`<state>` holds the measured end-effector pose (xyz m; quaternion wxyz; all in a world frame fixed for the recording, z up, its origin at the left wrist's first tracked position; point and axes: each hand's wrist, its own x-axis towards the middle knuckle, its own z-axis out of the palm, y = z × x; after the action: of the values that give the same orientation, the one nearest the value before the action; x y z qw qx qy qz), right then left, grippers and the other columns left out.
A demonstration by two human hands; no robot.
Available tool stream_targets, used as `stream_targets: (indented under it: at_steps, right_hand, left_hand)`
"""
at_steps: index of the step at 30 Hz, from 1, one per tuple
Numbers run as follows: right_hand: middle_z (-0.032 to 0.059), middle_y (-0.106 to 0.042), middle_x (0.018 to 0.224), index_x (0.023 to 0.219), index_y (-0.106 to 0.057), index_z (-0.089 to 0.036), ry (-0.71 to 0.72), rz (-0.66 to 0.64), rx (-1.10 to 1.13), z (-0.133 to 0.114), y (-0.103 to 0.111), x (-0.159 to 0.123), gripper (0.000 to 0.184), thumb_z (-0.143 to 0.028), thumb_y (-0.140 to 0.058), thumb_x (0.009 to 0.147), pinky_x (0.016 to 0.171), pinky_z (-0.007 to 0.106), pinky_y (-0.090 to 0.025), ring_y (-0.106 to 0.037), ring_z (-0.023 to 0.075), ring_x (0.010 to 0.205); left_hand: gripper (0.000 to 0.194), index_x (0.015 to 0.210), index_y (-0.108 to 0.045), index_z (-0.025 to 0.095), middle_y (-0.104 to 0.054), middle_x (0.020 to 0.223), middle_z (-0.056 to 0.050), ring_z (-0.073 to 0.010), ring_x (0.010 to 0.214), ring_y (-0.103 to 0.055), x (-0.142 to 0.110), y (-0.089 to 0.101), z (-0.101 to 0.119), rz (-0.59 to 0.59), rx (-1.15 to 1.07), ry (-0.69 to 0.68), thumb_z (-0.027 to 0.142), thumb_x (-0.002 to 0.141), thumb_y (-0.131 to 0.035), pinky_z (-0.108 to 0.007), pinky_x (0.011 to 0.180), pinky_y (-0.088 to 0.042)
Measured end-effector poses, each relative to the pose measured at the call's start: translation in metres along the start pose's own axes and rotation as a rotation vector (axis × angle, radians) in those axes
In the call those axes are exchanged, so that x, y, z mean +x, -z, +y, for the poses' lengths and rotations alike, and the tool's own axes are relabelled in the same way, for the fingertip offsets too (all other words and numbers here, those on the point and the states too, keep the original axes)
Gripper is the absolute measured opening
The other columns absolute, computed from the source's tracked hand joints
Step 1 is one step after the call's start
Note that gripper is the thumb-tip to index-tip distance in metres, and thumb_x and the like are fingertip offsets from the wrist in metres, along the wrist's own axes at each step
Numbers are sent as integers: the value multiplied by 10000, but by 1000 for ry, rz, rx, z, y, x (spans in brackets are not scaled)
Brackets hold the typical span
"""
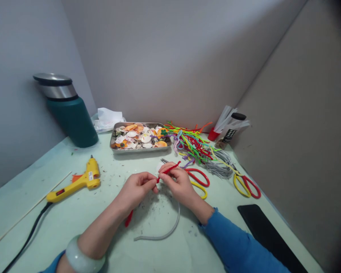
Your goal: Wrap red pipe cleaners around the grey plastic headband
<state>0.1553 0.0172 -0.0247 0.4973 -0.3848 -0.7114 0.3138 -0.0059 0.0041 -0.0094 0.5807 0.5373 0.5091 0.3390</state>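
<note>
My left hand [136, 189] and my right hand [179, 182] meet at the middle of the table, both pinched on a red pipe cleaner [170, 168]. Its upper end sticks out above my right fingers; a red end [129, 218] shows below my left wrist. A grey hairband [165, 233] lies curved on the table under and in front of my hands. My left wrist wears a pale bangle [81, 258]; my right arm has a blue sleeve.
A yellow glue gun [76, 183] with a black cord lies left. A metal tray [140, 148] of shells stands behind, beside a heap of coloured pipe cleaners [191, 142]. Two scissors [199, 178] [246, 185], a green flask [69, 113], a black phone [265, 231] and a thin wooden stick [28, 210].
</note>
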Motion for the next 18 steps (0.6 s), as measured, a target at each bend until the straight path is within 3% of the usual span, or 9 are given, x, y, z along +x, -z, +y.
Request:
stream_targets:
  at_steps: [3,8,13,18]
  right_hand:
    - [44,-629,793,710,-617,-170,-163,-35,86,5,0,1,129,-246,-590,810,705,279,-468,-588,163,771]
    - [-15,-571,565,759,-593,-158,-492,-95,305,10,-2,1,230,-386,-622,766,420,212,-395,-515,105,452]
    - [-62,-500,444,725,-577,-152,-571,-116,382,9,-1,0,277,-416,-659,741,340,167,-279,-389,53,331]
    - [-84,-422,368,645,-544,-146,-714,-203,509,0,4,3,310,-404,-708,696,327,173,-187,-308,35,301]
  left_hand:
    - [207,703,-613,153,-612,577,8,-52,383,-298,-2,0,0,-10,38,-51,343,776,-573,-209,402,-189]
    - [153,768,-592,161,-630,633,0,-104,530,-471,-1,-1,-5,20,106,-174,309,796,-564,-214,501,-320]
    - [178,936,-529,181,-588,581,46,-112,552,-493,-3,-1,-6,2,82,-220,278,794,-576,-212,536,-347]
    - [176,942,-595,182,-593,623,35,-110,560,-479,-4,-2,-4,-5,187,-269,270,791,-576,-216,545,-363]
